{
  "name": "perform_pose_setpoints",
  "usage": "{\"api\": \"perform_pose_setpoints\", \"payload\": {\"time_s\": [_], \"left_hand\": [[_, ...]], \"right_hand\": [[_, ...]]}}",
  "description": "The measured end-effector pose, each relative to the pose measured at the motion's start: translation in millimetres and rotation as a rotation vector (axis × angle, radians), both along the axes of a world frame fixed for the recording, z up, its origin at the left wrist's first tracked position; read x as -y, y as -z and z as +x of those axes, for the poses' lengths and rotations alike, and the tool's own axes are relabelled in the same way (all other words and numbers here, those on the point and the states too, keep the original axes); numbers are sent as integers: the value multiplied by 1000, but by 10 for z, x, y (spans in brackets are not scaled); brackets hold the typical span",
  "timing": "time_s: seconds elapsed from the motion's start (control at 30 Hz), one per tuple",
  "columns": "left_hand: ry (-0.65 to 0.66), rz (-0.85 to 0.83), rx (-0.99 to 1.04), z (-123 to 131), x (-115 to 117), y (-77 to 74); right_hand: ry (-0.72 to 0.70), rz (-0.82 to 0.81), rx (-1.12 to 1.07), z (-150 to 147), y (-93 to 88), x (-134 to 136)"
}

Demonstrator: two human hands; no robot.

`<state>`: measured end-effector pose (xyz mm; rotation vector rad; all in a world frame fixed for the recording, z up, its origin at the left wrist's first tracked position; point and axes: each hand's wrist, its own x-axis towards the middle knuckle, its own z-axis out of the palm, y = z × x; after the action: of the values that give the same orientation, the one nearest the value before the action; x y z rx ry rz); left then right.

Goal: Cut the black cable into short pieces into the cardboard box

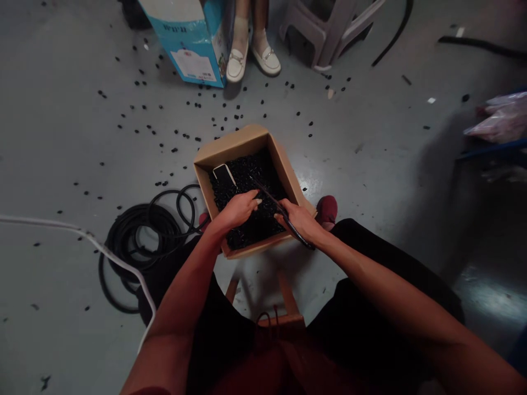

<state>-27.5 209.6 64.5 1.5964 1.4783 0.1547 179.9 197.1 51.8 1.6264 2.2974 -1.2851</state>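
Note:
My right hand [297,216] is closed around a slim dark tool [298,235]; its long thin end points up and left over the box, and its curved black part hangs below my palm. It looks like long scissors, but I cannot make out the kind. My left hand [242,207] hovers over the box just left of the tool's thin end, fingers pinched together; whatever they hold is hidden. Beneath both hands is an open cardboard box [247,253] with many small black pieces [263,164] in it. A phone with a pale edge [224,175] lies on the pieces.
A coil of black tubing [119,241] lies left of the box, and a white cable [102,248] crosses near it. Small black pieces litter the floor. Ahead are a blue carton [185,49], another person's white shoes [236,65] and a grey plastic stool [329,33].

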Motion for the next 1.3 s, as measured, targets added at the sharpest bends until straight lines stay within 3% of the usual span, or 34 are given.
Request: {"api": "perform_pose_setpoints", "payload": {"time_s": [0.33, 0.6, 0.9, 1.0, 1.1, 1.17, 1.3], "left_hand": [[145, -84, -80, -17, 94, 332], [337, -78, -221, -27, 71, 530], [691, 8, -356, -63, 94, 593], [688, 1, -365, -43, 132, 540], [472, -22, -329, -15, 183, 396], [263, -3, -285, -29, 199, 231], [108, 153, -289, -217, 174, -254]], "right_hand": [[84, -166, 11, -145, 322, 371], [86, -161, 3, -107, 425, 427], [114, -137, -2, -119, 526, 582], [159, -148, -27, -121, 558, 656], [249, -203, -83, -79, 535, 726], [344, -256, -158, -17, 472, 801], [551, -321, -346, 141, 282, 1126]]}}
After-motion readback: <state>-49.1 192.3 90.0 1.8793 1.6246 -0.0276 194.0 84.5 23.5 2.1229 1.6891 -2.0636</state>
